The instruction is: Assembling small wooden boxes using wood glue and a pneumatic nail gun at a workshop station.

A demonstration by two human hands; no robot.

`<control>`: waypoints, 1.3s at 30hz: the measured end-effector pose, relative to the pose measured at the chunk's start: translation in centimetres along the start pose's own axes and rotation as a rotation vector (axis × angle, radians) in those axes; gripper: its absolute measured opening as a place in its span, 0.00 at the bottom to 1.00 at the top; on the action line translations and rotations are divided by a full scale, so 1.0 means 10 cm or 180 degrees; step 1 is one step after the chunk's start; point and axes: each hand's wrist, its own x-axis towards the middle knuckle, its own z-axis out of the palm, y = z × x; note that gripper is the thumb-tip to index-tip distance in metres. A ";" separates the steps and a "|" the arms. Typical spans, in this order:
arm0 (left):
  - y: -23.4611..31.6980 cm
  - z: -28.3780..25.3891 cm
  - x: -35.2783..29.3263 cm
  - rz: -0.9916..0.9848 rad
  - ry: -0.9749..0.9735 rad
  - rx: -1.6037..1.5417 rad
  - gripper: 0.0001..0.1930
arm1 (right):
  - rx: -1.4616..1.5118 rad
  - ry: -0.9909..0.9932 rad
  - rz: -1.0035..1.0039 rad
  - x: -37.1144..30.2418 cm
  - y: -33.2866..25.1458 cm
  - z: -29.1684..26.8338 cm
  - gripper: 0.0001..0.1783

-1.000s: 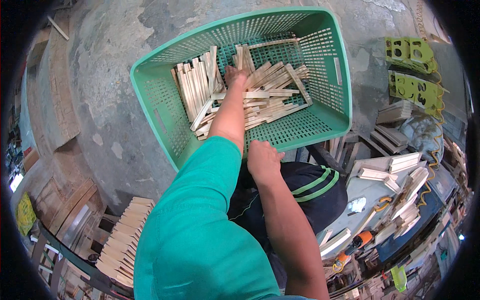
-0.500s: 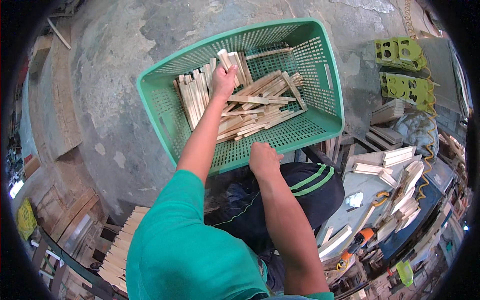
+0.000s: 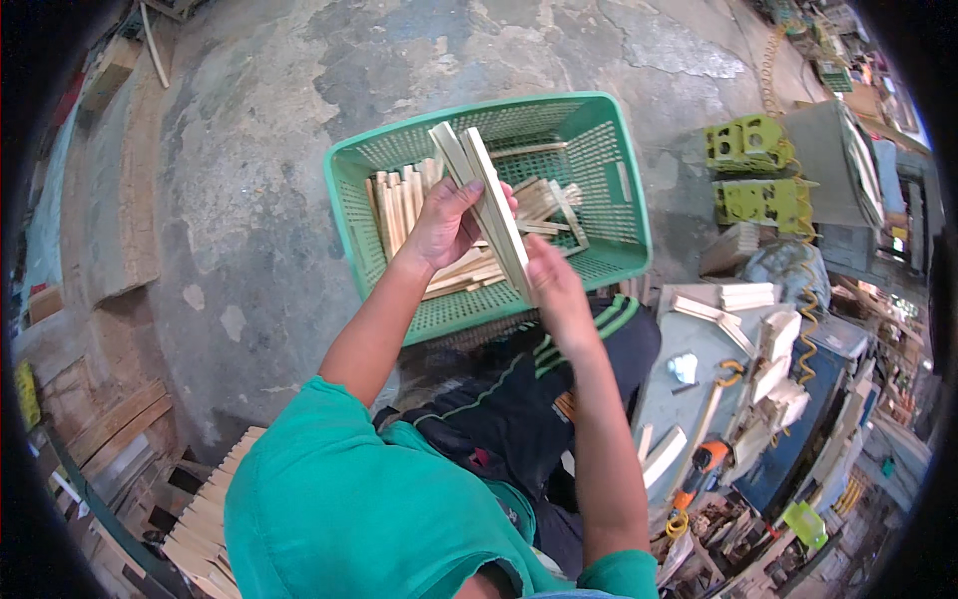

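Note:
My left hand (image 3: 447, 226) is wrapped round a few pale wooden strips (image 3: 491, 205), lifted above the green plastic basket (image 3: 469, 324). The strips stand at a slant, their far ends fanned slightly apart. At their near end my right hand (image 3: 555, 285) grips them, its fingers partly hidden and a little blurred. More wooden strips (image 3: 399, 205) lie in the basket, some side by side on the left and others loosely crossed on the right. Hands and held strips cover part of this pile.
A grey worktable (image 3: 679, 399) on the right bears wood pieces and an orange-black power tool (image 3: 711, 456). Yellow-green plastic parts (image 3: 746, 143) sit on the floor behind it, near a coiled yellow hose (image 3: 810, 319). Stacked wood (image 3: 215, 514) stands at lower left.
My left hand has lifted strips out of the basket and brought them nearer. My right hand has moved from near the basket's rim to the strips' near end. The view has shifted.

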 end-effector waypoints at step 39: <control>-2.40 2.84 -1.80 -0.1855 -0.2613 0.3122 0.27 | 0.1772 0.2558 -0.0855 -4.26 1.16 -0.37 0.25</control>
